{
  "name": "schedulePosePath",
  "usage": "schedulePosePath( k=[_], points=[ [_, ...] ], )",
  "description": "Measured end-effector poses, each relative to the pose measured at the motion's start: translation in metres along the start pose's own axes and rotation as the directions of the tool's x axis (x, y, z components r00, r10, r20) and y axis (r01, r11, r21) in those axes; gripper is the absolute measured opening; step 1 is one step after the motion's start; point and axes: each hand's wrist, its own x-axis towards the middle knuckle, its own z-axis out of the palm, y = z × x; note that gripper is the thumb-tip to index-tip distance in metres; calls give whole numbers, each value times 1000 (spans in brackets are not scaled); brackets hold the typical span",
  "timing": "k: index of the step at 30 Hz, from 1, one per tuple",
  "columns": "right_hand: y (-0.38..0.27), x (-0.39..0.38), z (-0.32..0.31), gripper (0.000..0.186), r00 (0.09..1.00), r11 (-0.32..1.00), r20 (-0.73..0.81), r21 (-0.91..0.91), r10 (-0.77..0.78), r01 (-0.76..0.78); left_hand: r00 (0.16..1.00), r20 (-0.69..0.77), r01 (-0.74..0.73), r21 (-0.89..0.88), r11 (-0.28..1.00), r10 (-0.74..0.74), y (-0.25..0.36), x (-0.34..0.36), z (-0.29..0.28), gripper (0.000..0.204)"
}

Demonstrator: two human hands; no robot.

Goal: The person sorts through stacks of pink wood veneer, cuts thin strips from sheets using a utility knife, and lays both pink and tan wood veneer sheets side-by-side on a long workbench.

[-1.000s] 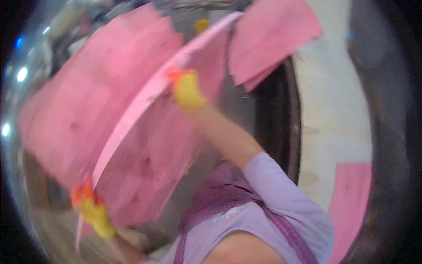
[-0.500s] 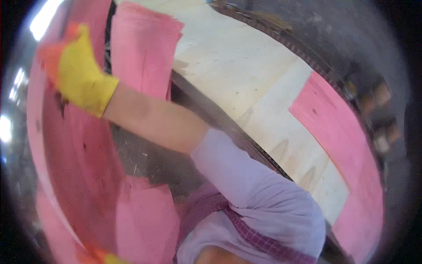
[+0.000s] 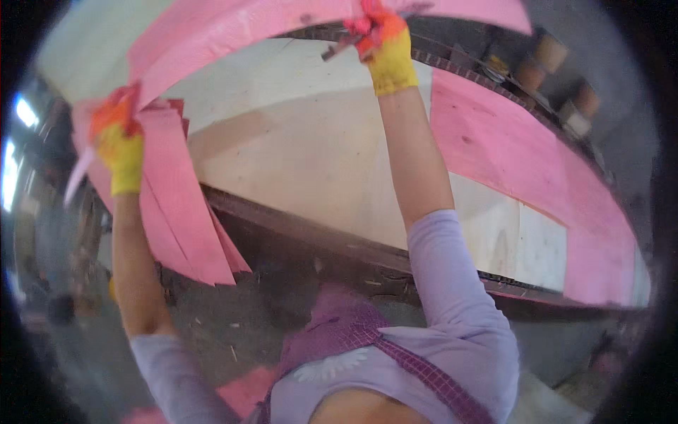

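A long pink veneer sheet (image 3: 240, 25) arcs across the top of the view, raised over the table. My left hand (image 3: 116, 138), in a yellow and orange glove, is closed on its near left end. At the sheet's near edge farther right is my right hand (image 3: 385, 49), gloved alike, its fingers closed on that edge. A short dark stick-like piece (image 3: 340, 48) juts from the right hand; its kind is unclear. Below the lifted sheet lie pale wood sheets (image 3: 304, 134). A pile of pink veneer sheets (image 3: 180, 205) hangs beside my left hand.
Another pink sheet (image 3: 487, 134) covers the right part of the table's pale layer. The table's dark near edge (image 3: 304, 230) runs before me. Blurred brownish blocks (image 3: 544, 60) stand beyond the far right. Pink pieces (image 3: 244, 392) lie low on the left.
My view has turned. The right hand has swung from the far left to the upper middle, and the left has come up into view. The pink sheet now spans above the pale wood.
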Motion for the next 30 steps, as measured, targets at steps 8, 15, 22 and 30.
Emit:
schedulePosePath(
  k=[8,15,22,30],
  points=[
    [177,-31,-219,11,706,980,-695,-10,134,-197,804,588,188,-109,976,-90,153,-50,342,39],
    [322,-145,-406,12,485,917,-867,-100,110,-386,181,907,966,-92,242,-380,242,-206,452,88],
    [289,-163,-365,24,162,798,-954,109,250,-593,-98,962,369,271,-889,253,269,-210,449,44],
    [303,-152,-407,34,171,936,-985,-37,25,-349,-224,965,734,258,-628,135,191,-241,616,24]
  ],
)
